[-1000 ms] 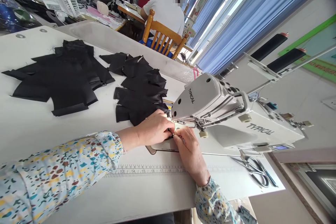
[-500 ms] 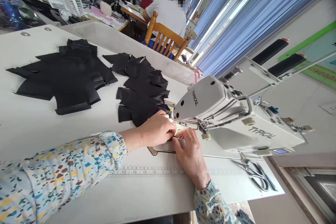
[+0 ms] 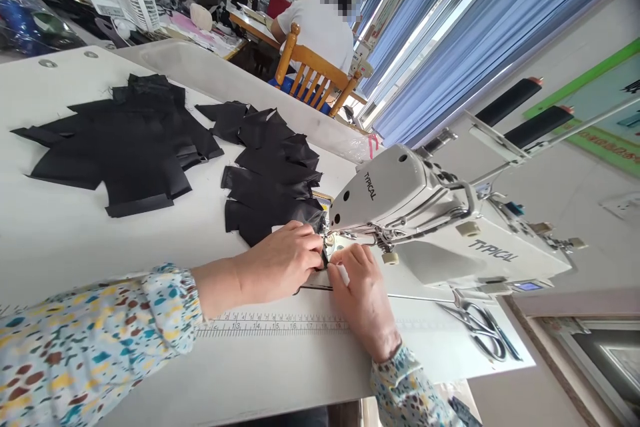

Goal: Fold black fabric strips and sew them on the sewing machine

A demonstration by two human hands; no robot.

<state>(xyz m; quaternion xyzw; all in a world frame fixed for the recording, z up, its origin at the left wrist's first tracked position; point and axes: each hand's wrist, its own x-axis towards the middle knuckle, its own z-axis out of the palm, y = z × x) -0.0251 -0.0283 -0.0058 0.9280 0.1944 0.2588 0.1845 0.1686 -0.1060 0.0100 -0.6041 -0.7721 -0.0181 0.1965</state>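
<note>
Left hand and right hand being held close together, black fabric strip being pinched between them just beside needle of sewing machine. Black fabric pieces being kept piled on surface just beyond hands; ruler lying below.

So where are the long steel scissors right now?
In the head view, the long steel scissors lie at lower right on the white sewing table, past the person's right hand and just below the white TYPICAL sewing machine.
</note>
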